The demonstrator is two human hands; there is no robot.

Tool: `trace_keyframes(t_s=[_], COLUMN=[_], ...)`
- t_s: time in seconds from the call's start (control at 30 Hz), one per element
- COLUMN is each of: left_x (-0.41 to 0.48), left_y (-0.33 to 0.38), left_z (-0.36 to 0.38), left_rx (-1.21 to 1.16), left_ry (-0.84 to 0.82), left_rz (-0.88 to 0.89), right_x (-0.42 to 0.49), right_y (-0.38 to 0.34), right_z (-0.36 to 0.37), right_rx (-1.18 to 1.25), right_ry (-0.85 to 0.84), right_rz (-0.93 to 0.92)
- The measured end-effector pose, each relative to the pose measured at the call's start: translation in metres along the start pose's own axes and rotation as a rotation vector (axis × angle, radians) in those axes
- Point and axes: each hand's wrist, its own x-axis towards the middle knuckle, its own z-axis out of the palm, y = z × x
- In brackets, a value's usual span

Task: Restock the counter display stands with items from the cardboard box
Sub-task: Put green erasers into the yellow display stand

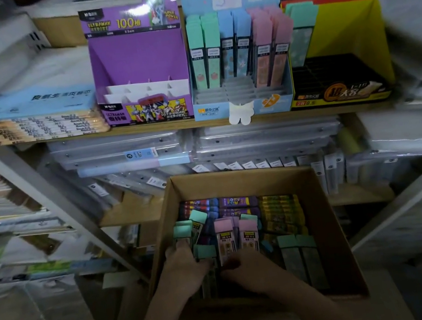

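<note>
Down at the bottom of the shot, both forearms reached into the cardboard box [238, 180], which sat open right below the counter [170, 125]. The right hand [240, 268] had its fingers curled at the foot of a pink-capped pack [225, 237], which stood tilted up out of the pile, so that read as a grip. The left hand [184, 266] lay in among the green-capped packs [182, 231], fingertips against them, but the light was too dim to tell whether it gripped one or merely rested there. Deeper in the box lay rows of purple packs [235, 203] and yellow packs [279, 209]. Up on the counter stood three displays side by side: the purple stand [137, 60], its white dividers bare; the blue stand [212, 109], with green, blue and pink packs in the back rows and the front slots unfilled; and the yellow stand [349, 25], holding what looked like a lone green pack. So this was the picking step, with stock being gathered and nothing yet on its way up. The next move called for lifting the pink pack clear of its loose neighbours, carrying it up to the blue stand, and dropping it upright into a free slot in front of the pink rows, cap uppermost like the rest.
</note>
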Motion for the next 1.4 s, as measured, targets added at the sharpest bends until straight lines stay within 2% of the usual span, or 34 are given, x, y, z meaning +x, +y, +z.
trace_keyframes(t_s=[0.1, 0.23, 0.33, 0.57, 0.77, 0.93, 1.17, 1.3, 1.4], left_x=[0.002, 0.005, 0.005, 0.006, 0.008, 0.003, 0.005, 0.005, 0.007], left_y=[-0.001, -0.002, -0.005, -0.006, -0.01, -0.01, -0.008, -0.011, -0.014], left_z=[-0.003, -0.008, -0.007, -0.006, -0.013, -0.009, -0.014, -0.013, -0.008], left_rx=[0.008, -0.007, -0.019, 0.182, 0.08, 0.099, 0.078, -0.117, -0.038], left_ry=[-0.036, -0.054, -0.062, -0.129, -0.173, -0.078, -0.069, -0.114, -0.161], left_rz=[-0.022, -0.04, -0.058, -0.057, -0.052, -0.055, -0.048, -0.011, -0.029], right_x=[0.008, 0.013, 0.014, 0.018, 0.019, 0.02, 0.02, 0.017, 0.016], right_y=[-0.008, -0.011, -0.011, -0.011, -0.013, -0.016, -0.013, -0.007, -0.004], right_z=[0.008, 0.014, 0.015, 0.017, 0.017, 0.017, 0.017, 0.013, 0.012], right_rx=[0.021, 0.031, 0.148, 0.375, 0.536, 0.645, 0.782, 0.758, 0.717], right_ry=[-0.046, -0.012, -0.015, -0.111, -0.139, -0.166, -0.145, -0.105, -0.056], right_rz=[0.031, 0.045, 0.091, 0.191, 0.197, 0.185, 0.184, 0.165, 0.149])
